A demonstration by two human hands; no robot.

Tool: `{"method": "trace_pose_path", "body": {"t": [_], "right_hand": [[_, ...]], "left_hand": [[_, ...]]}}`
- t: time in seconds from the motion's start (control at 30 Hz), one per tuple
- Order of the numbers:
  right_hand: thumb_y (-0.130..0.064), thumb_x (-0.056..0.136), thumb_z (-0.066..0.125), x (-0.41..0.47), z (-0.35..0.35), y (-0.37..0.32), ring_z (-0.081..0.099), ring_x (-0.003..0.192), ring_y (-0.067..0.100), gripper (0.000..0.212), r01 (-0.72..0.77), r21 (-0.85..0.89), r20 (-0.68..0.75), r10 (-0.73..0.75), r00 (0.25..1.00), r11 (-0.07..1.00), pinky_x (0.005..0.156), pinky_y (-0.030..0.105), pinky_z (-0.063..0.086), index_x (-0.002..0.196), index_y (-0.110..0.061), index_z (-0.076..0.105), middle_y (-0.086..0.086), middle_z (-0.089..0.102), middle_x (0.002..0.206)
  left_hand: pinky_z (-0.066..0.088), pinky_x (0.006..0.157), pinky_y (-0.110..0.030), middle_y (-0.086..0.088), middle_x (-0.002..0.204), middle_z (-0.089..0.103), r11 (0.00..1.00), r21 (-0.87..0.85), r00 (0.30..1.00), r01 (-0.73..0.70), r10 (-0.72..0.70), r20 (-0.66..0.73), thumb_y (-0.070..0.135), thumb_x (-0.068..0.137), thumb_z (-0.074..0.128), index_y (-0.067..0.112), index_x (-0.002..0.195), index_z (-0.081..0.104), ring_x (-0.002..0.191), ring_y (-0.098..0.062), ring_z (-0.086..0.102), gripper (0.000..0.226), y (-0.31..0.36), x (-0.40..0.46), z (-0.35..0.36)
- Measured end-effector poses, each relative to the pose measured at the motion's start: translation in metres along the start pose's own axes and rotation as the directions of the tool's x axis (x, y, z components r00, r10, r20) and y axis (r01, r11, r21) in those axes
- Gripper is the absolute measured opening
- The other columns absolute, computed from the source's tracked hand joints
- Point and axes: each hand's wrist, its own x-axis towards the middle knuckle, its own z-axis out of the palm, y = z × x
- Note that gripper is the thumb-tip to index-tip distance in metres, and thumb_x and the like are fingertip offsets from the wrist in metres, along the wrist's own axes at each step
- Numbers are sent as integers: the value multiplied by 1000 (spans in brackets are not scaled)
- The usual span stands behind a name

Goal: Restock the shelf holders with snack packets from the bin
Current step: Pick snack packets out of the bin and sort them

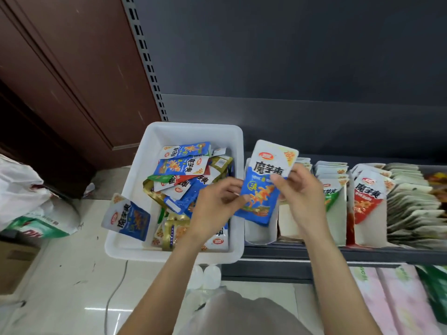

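Head view: both hands, left (219,201) and right (300,189), pinch a blue snack packet (262,189) upright, squaring it for the empty holder (260,232) at five o'clock of the bin (135,175).

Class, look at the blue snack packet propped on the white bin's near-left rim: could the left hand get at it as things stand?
Probably yes. The blue snack packet on the rim lies uncovered, but the left hand already pinches another blue-and-white packet.

You're in a shop: slotted metal shelving upright (145,59), dark shelf (314,252) lined with cardboard holders (336,221) of snack packets (367,192).
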Motion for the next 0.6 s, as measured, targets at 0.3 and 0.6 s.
{"method": "trace_pose_path", "body": {"t": [0.3,0.6], "right_hand": [[-16,89,65,-10,-32,39,69,86,8,11,82,-383,27,-78,997,920,71,46,57,97,-10,62,-9,72,93],[-6,81,71,-10,-14,67,63,81,20,16,228,-693,128,-194,973,684,69,20,46,97,-8,68,5,64,102]], "left_hand": [[43,56,-17,9,76,67,764,605,934,-223,346,-93,19,78,74,17,84,65,71,-7,62,11,-43,8,41],[51,58,-28,2,78,68,681,701,908,-214,404,-115,11,75,76,16,88,68,76,-19,61,16,-51,15,38]]}}
